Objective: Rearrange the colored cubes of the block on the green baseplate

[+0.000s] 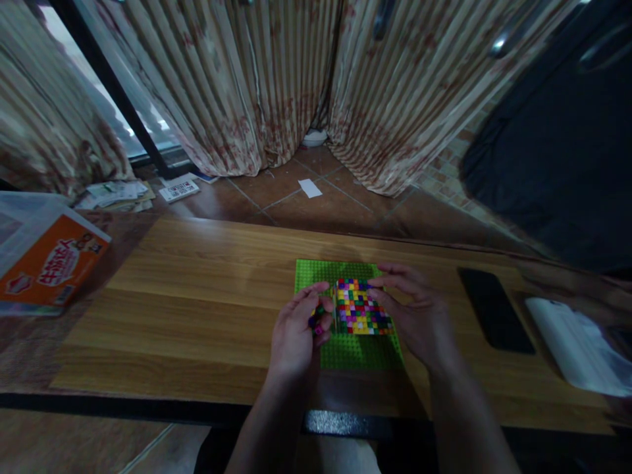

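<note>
A green studded baseplate lies on the wooden table. On it stands a block of small multicoloured toy bricks, in red, yellow, white, purple, blue and green. My left hand is at the block's left side, fingers curled around several loose toy bricks in dark and pink colours. At the block's upper right, my right hand has its thumb and forefinger close together against the top edge. Whatever lies between those fingertips is too small to make out. The hand covers part of the block's right side.
A black phone and a white packet lie on the table's right side. A clear plastic box with an orange label stands at the far left. Beyond the table are striped curtains, papers and a white card on the tiled floor.
</note>
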`<state>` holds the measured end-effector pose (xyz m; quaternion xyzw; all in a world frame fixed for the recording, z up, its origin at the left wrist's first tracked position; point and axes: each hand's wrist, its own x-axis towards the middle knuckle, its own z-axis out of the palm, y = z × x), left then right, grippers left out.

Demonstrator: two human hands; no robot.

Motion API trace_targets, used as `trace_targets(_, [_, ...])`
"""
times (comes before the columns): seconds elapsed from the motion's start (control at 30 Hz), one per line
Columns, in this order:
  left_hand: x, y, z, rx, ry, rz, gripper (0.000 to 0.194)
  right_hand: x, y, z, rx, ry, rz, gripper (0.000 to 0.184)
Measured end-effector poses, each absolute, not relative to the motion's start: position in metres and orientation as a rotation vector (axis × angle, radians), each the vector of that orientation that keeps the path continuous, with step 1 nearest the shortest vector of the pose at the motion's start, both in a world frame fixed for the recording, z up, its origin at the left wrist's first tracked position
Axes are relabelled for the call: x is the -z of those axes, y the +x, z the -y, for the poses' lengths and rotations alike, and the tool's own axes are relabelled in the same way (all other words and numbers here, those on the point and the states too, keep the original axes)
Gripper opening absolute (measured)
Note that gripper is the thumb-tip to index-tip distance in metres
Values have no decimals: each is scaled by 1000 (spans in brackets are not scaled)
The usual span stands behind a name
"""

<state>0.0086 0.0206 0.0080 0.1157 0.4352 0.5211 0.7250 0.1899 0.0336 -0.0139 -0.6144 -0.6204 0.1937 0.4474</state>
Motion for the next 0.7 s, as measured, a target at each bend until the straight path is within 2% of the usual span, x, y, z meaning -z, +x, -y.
trace_targets(0.17, [-5, 9, -21, -1150, 274, -940, 37, 23, 187, -39, -616, -1526, 1420, 7])
trace_targets(0.7, [-8, 7, -22, -1194, 260, -946, 42, 19, 194, -38, -867, -1564, 1198, 25])
